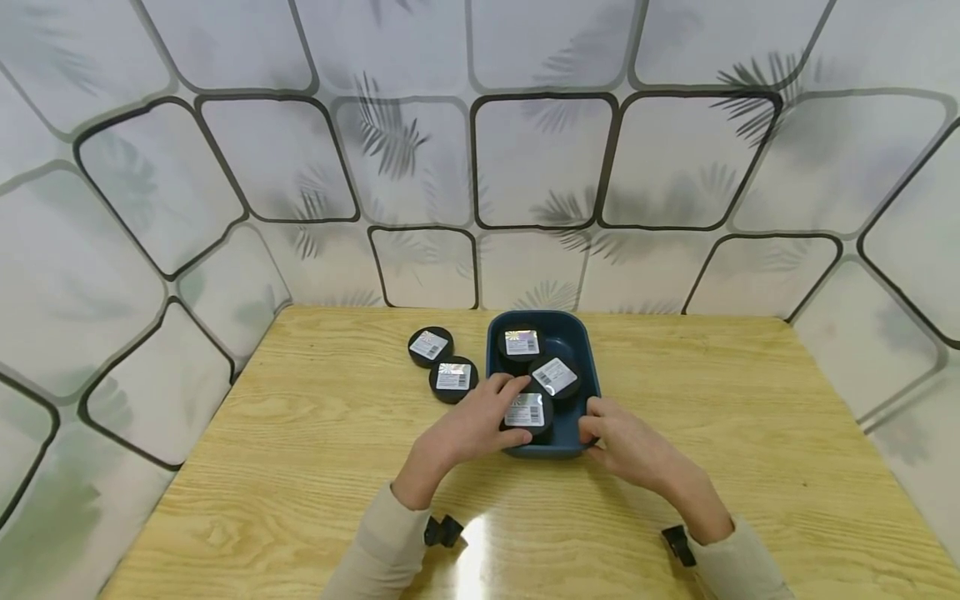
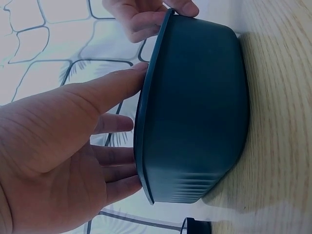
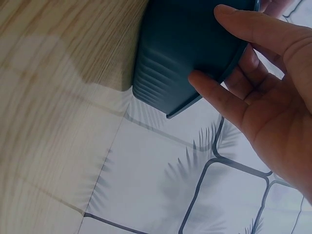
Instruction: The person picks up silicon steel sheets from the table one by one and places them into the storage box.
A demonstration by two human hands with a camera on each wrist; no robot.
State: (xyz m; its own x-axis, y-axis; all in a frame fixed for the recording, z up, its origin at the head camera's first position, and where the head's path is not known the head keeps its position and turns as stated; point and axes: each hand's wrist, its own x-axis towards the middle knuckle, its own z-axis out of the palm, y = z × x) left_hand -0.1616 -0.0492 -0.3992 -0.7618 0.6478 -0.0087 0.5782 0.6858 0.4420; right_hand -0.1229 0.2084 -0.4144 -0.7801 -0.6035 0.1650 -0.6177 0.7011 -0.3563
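A dark blue rectangular bin [image 1: 577, 450] stands on the table, with three round black containers inside, each with a white label. My left hand [image 1: 480, 421] reaches over the bin's near left edge and holds the nearest round container [image 1: 525, 410], thumb and fingers on opposite sides. In the left wrist view, its fingertips pass behind the rim. My right hand [image 1: 630, 442] grips the bin's right rim near the front corner. The right wrist view shows two digits [image 3: 214, 92] against the outer wall and others over the rim.
Two more labelled round black containers [image 1: 431, 346] [image 1: 453, 379] lie on the wooden table [image 1: 315, 433], left of the bin. A patterned curtain [image 1: 420, 167] with leaf prints rises behind the table and along its sides.
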